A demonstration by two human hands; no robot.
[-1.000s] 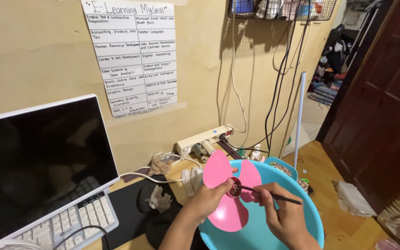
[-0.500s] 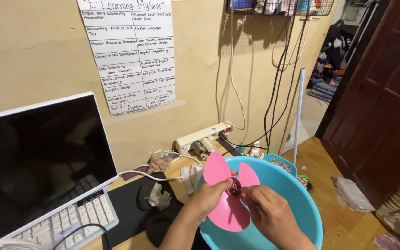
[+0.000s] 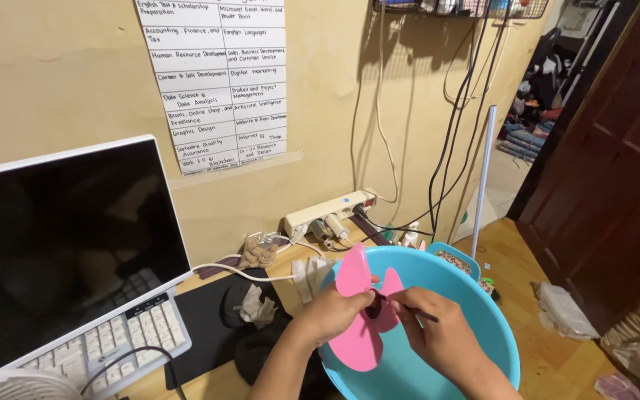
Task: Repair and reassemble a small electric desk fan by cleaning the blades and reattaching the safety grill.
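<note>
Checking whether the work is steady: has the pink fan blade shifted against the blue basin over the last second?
No. The pink fan blade sits over the blue basin near its left rim, as before.

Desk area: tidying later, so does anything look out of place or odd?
Yes. A crumpled white tissue lies on the black mat, and a pink plastic fan blade, off its fan, is held over a turquoise plastic basin.

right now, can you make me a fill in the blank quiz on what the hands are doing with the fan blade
1. The left hand holds a fan blade whose colour is ____.
2. The right hand holds a thin dark tool with its tip at the blade's ____.
3. Both hands are over a round blue ____.
4. The monitor on the desk has a ____ screen.

Missing words: pink; hub; basin; dark
</note>
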